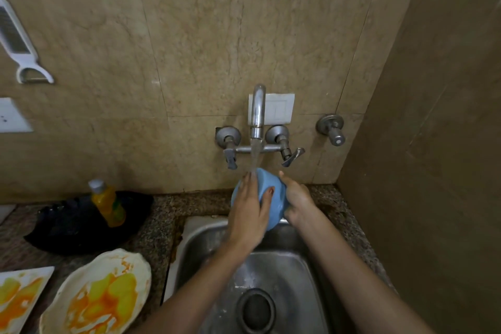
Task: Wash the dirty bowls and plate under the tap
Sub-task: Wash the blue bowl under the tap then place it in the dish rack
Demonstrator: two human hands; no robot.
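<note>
Bowl: pale blue round bowl (267,179), frame centre, under the stream of the steel tap (257,108), above the steel sink (206,241)
Left hand (249,207): fingers flat, together, pressed on its outer wall
Right hand (298,200): curled round its right side, gripping
Doing it well: rotate it so water and rubbing reach inside and rim
Waiting: cream oval stained plate (100,293), lower left surface
Writing: none legible; yellow plastic bottle (107,202) label blurred
</note>
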